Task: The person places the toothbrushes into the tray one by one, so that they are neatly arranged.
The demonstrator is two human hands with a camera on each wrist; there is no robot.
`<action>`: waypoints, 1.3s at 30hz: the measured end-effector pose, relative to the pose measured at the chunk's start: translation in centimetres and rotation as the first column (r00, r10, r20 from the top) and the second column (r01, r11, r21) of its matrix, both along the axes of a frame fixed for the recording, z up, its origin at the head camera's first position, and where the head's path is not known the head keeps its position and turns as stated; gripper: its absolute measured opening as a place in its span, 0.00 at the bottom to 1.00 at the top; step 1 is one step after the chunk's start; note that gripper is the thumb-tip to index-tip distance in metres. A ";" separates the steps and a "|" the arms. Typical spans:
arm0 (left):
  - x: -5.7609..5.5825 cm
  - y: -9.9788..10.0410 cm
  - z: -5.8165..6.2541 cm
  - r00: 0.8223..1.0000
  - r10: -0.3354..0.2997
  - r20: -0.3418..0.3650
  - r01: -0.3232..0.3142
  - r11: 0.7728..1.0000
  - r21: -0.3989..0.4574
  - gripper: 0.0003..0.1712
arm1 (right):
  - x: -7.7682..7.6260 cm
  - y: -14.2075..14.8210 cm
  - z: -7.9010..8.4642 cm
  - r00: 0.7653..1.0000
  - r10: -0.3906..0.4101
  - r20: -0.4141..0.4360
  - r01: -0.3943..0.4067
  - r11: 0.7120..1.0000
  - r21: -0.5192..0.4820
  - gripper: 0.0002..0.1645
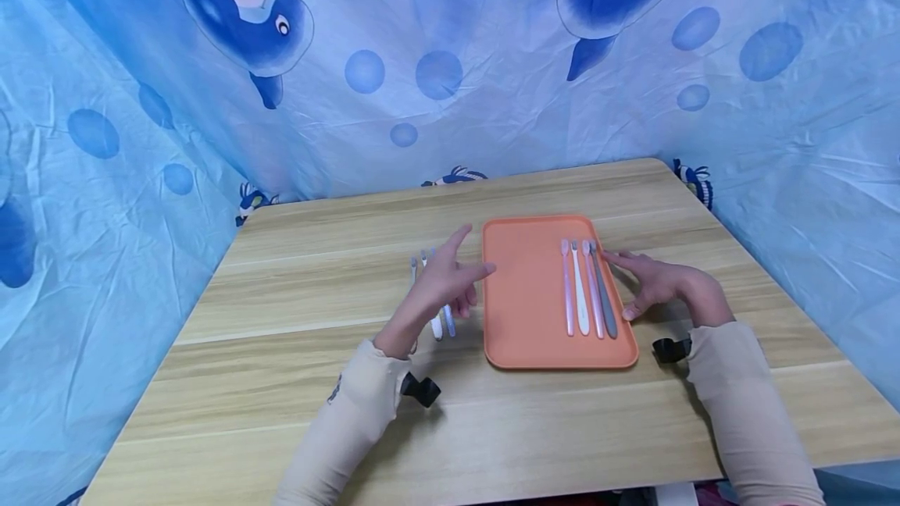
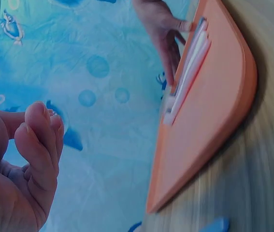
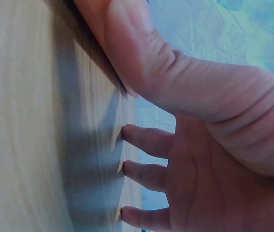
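An orange tray (image 1: 523,295) lies on the table with several toothbrushes side by side along its right half, among them a white toothbrush (image 1: 580,291) and a grey toothbrush (image 1: 605,295). My right hand (image 1: 657,283) is at the tray's right edge, thumb and index finger at the rim. In the right wrist view its other fingertips (image 3: 127,169) come down to the wood. Left of the tray, my left hand (image 1: 446,279) holds nothing, its thumb and index finger stretched out. Partly hidden below it, more toothbrushes (image 1: 448,322) lie on the table.
The wooden table (image 1: 281,318) reaches back to a blue curtain (image 1: 478,131) printed with dolphins, which also hangs along both sides. Black wrist straps with small mounts (image 1: 420,390) sit at both sleeve cuffs.
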State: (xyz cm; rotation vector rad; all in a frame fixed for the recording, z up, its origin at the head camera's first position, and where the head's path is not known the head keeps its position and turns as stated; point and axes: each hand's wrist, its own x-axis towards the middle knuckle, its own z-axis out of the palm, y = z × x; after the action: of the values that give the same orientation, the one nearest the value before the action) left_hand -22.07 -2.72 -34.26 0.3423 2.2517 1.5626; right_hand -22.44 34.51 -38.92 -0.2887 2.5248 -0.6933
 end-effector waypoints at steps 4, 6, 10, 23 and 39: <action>-0.2 -1.7 -0.1 0.999 0.037 -0.012 -0.037 0.999 -0.010 0.50 | 0.0 0.0 0.0 1.000 -0.005 0.002 0.005 1.000 0.005 0.80; -0.2 -2.5 -0.1 0.998 0.053 -0.015 -0.053 0.999 -0.010 0.50 | 0.0 0.0 0.0 1.000 -0.007 0.005 0.007 1.000 0.005 0.80; -0.3 -4.2 -0.4 0.997 0.076 -0.020 -0.077 0.997 -0.027 0.51 | 0.0 0.1 0.2 1.000 -0.009 0.010 0.009 1.000 0.008 0.80; -0.3 -8.3 -2.4 0.994 0.103 0.027 -0.101 0.993 -0.066 0.51 | 0.1 -0.2 0.3 1.000 -0.011 0.007 0.011 1.000 -0.010 0.80; -0.3 -10.8 -4.9 0.981 0.084 0.176 -0.051 0.982 -0.183 0.55 | -0.1 0.0 0.2 1.000 -0.002 0.013 0.001 1.000 0.005 0.80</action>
State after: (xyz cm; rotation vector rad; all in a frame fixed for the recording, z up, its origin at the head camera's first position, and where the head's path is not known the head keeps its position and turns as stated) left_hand -22.41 -13.54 -39.17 0.0700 2.2567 1.3513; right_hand -22.49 34.51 -38.74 -0.2795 2.5140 -0.6872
